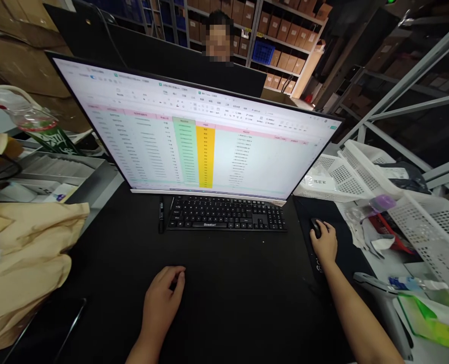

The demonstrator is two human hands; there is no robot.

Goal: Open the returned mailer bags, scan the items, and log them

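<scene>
My right hand (326, 243) rests over a black computer mouse (316, 227) on a dark mouse pad (332, 215), fingers curved around it. On the black desk, my left hand (164, 288) lies with its fingers curled in toward the thumb, and nothing shows in it. A black keyboard (224, 213) sits between and beyond the hands, touched by neither. Behind it stands a wide monitor (262, 162) displaying a spreadsheet with a green and a yellow column. A black marker pen (161, 215) lies just left of the keyboard.
Tan paper bags (31, 242) and a dark phone (46, 328) occupy the left side, below a green-labelled bottle (38, 124). White perforated baskets (433, 237) and a stapler-like grey object (376, 283) line the right. Beyond the monitor, a person (219, 40) faces this way before shelves of boxes.
</scene>
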